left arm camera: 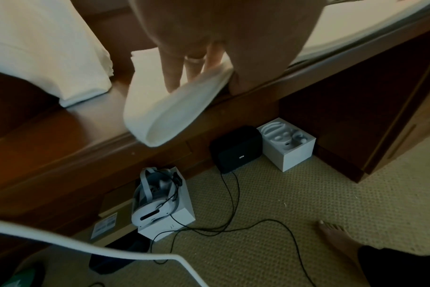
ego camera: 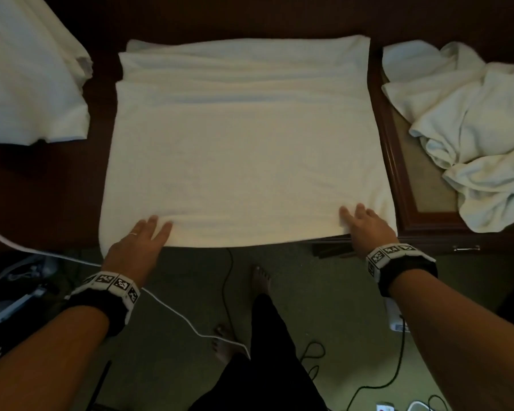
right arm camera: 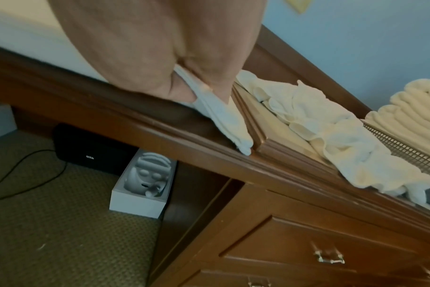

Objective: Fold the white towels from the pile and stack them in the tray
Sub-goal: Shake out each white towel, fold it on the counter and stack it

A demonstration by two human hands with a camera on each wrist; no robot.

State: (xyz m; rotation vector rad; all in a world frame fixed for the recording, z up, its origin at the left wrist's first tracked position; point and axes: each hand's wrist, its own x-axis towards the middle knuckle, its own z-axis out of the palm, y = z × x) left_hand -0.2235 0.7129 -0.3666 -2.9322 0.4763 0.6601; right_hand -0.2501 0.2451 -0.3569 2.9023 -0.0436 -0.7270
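Observation:
A large white towel [ego camera: 244, 149], folded in layers, lies flat on the dark wooden desk [ego camera: 42, 197]. Its near edge hangs slightly over the desk's front. My left hand [ego camera: 152, 232] holds the near left corner, fingers [left arm camera: 172, 77] on top and the thumb under the rolled edge of the towel [left arm camera: 160, 108]. My right hand [ego camera: 353, 218] pinches the near right corner; the towel's layers [right arm camera: 224, 120] pass between thumb and fingers [right arm camera: 216, 85]. A crumpled pile of white towels [ego camera: 475, 137] sits in a wooden-framed tray [ego camera: 395, 161] at the right.
Folded white cloth [ego camera: 33, 84] lies at the desk's left. More folded towels [right arm camera: 415, 108] show beyond the crumpled pile. Below the desk are boxes [left arm camera: 287, 147], a headset [left arm camera: 152, 202], cables [ego camera: 226, 292] and my bare feet [ego camera: 260, 280] on carpet. Drawers [right arm camera: 329, 256] stand at the right.

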